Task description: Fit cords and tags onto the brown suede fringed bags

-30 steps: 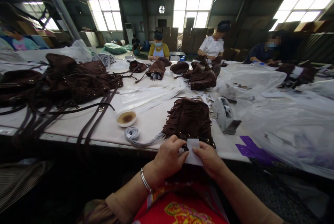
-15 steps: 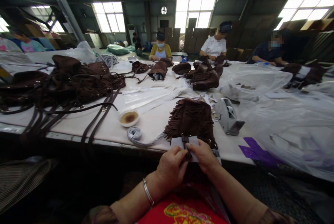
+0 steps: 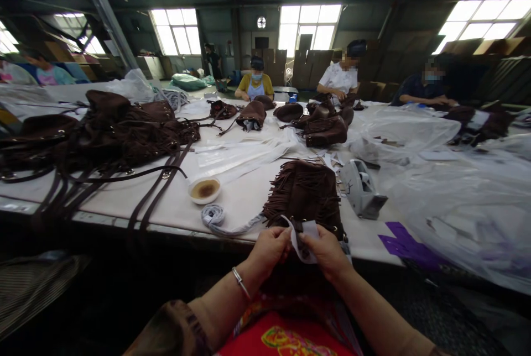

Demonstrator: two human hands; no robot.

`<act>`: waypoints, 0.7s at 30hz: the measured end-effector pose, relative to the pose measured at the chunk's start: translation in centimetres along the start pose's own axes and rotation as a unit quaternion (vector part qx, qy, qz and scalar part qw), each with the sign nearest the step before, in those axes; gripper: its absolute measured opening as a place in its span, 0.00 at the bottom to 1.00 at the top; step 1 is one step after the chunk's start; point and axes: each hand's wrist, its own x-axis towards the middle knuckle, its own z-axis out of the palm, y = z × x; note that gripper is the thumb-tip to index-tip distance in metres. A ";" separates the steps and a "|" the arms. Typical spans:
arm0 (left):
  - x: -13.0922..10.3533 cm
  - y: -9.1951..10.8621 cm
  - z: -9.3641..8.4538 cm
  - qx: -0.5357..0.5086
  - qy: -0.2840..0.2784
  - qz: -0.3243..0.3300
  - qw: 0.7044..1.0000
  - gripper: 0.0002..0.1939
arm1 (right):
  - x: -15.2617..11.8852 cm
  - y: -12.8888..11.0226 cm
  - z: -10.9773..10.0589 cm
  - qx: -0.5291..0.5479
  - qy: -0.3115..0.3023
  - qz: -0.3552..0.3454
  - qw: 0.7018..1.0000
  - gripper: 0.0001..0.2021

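Note:
A dark brown fringed bag (image 3: pixel 309 187) lies at the table's front edge, its eyeleted end towards me. Over that end both hands pinch a strip of white paper (image 3: pixel 295 239), which bends in a curve between them. My left hand (image 3: pixel 267 248) is closed on the strip's left end. My right hand (image 3: pixel 327 248) is closed with the thumb on top, holding the strip's other side against the bag's end. A grey rolled cord (image 3: pixel 213 215) runs from its coil to the bag's left side.
A white bowl of brownish stuff (image 3: pixel 204 190) stands left of the bag, a grey tape dispenser (image 3: pixel 362 187) right of it. Piled brown bags (image 3: pixel 124 129) fill the left. Clear plastic bags (image 3: pixel 464 207) and a purple piece (image 3: pixel 409 245) lie right. Several people work across the table.
My left hand has moved left and up a little, lifting the left end of the white paper strip, which lay flat around the brown strap before. My right hand stays near the same place.

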 end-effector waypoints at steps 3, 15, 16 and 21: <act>0.9 0.0 1.2 0.041 0.025 0.015 0.999 0.26 | 0.2 0.2 -0.2 -0.105 0.018 -0.037 0.994 0.19; 2.8 -0.9 3.2 0.090 0.121 0.017 0.988 0.23 | -1.1 -0.3 -0.1 -0.279 0.008 -0.161 0.947 0.13; 2.9 -1.0 3.3 0.116 0.131 0.025 0.984 0.22 | -1.1 -0.3 -0.2 -0.290 0.002 -0.176 0.941 0.12; 2.8 -1.1 3.1 0.244 0.149 0.073 0.955 0.20 | -0.7 -0.3 -1.2 -0.259 -0.011 -0.162 0.952 0.17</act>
